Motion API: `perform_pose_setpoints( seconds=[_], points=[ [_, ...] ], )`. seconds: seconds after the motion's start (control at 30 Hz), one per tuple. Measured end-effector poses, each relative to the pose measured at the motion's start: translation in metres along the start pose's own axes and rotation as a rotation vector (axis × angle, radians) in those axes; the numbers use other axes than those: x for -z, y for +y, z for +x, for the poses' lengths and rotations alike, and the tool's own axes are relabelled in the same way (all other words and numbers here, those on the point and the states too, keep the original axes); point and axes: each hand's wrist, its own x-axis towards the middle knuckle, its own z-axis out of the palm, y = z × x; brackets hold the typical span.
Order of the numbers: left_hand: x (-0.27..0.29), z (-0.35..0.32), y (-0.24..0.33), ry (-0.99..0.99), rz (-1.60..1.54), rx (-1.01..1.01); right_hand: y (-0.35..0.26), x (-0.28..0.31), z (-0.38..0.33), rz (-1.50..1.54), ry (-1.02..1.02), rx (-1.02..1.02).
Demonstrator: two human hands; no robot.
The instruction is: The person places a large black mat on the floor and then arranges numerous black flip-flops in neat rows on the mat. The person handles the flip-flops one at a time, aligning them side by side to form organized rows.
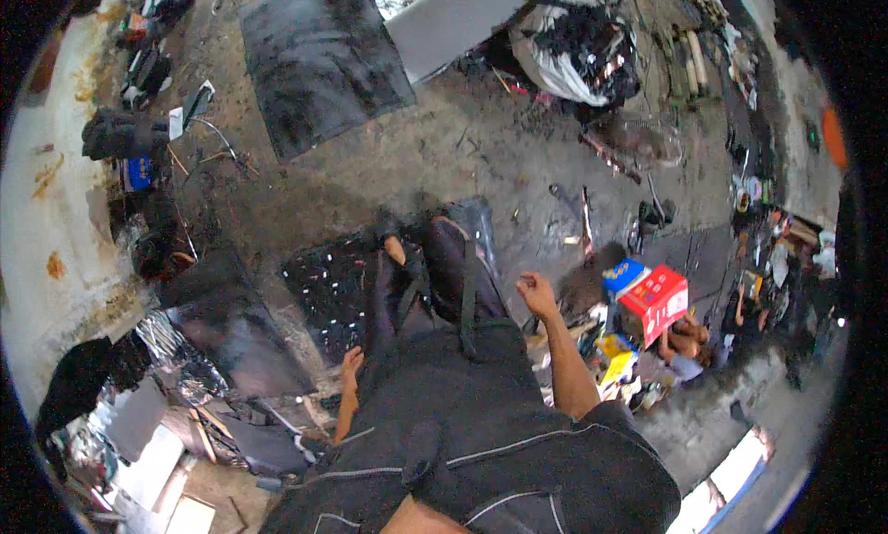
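Observation:
I stand on the floor in dark clothes, with a bare foot or sandal showing beyond my legs. My left hand (pixel 351 362) hangs beside my left hip, seen edge-on, its fingers loosely extended and nothing visible in them. Out from my right thigh, my right hand (pixel 536 296) is held with loosely bent fingers and looks to hold nothing. Beneath my legs lies a dark mat (pixel 319 289) scattered with small pale bits. To the right of my right hand a red and white box (pixel 659 298) with a blue side stands among mixed clutter.
A dark sheet (pixel 324 67) lies ahead, beside a pale grey panel (pixel 467 25). A white sack (pixel 578 57) full of dark scraps stands farther right. Another person's arm (pixel 683 340) is by the red box. Piled scrap (pixel 162 344) lines my left.

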Motion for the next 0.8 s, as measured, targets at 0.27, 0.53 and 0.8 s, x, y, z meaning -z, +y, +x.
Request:
perform_pose_setpoints(
  seconds=[0.27, 0.53, 0.8],
  points=[
    [-0.148, -0.061, -0.053, 0.122, 0.013, 0.033, 0.076, 0.104, 0.126, -0.245, -0.339, 0.090],
    [-0.140, -0.158, -0.027, 0.614, -0.336, -0.178, 0.054, 0.184, 0.203, -0.128, -0.615, 0.011],
    [-0.360, -0.227, -0.241, 0.650, -0.814, 0.045, -0.027, 0.121, 0.187, -0.290, -0.696, 0.467]
  ],
)
